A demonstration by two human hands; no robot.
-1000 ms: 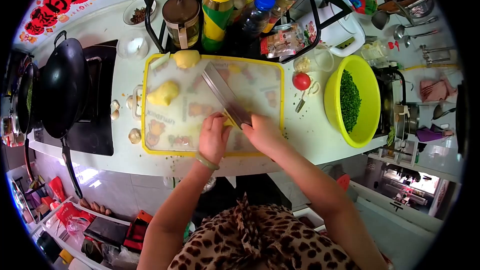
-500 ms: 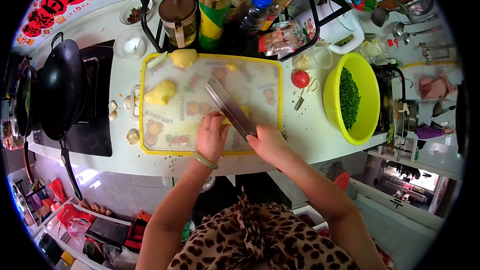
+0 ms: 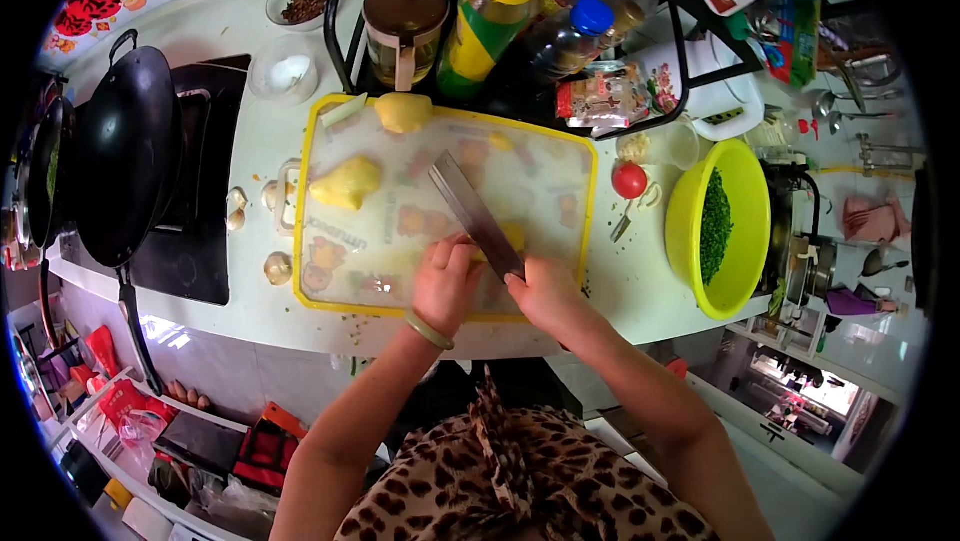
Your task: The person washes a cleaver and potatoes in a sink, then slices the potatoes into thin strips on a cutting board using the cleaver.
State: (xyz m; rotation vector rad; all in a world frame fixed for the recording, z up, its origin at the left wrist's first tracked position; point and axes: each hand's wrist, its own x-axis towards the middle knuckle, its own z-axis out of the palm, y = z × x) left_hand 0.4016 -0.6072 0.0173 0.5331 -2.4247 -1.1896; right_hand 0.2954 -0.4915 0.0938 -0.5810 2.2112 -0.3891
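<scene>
In the head view, the right hand (image 3: 548,293) is closed round the handle end of the knife (image 3: 474,213), whose blade slants towards eleven o'clock. The left hand (image 3: 445,279), just apart at seven o'clock of the blade, curls beside the yellow piece (image 3: 513,235), probably to steady it with fingertips tucked safely; its grip cannot be told. The board (image 3: 593,203) lies beneath, likely shielding the bench (image 3: 630,281).

Right hand (image 3: 545,291) grips broad grey metal cleaver (image 3: 468,203), blade angled toward board's far edge. Left hand (image 3: 446,281) beside blade, near the near edge of white patterned cutting board with yellow rim (image 3: 400,251). Peeled yellow lump (image 3: 346,183) near left edge.
</scene>
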